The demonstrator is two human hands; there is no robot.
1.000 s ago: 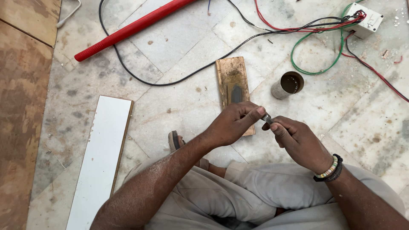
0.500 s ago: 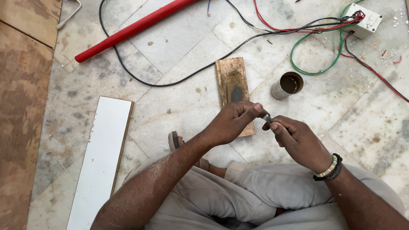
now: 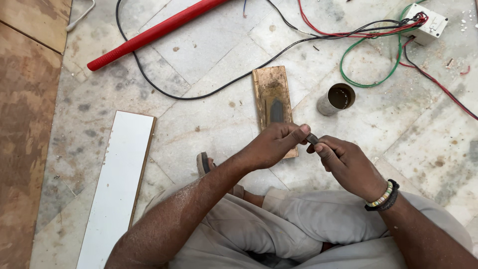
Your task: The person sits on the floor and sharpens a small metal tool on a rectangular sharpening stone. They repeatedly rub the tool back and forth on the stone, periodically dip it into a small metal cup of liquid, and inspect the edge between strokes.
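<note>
Small dark piece [image 3: 312, 138], pinched right there between both hands above the person's lap. Left hand [image 3: 273, 145] has thumb and fingertips closed on one end, right hand [image 3: 346, 164] curls its fingers over the other. It's short, grey-black, mostly hidden by fingers, so its shape is hard to tell. Just behind the hands lies a wooden block [image 3: 272, 95], a metal cup [image 3: 336, 98] beside it.

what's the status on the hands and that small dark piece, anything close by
Left hand and right hand both pinch small dark piece. Held above wooden block. Metal cup just beyond; nothing between.
</note>
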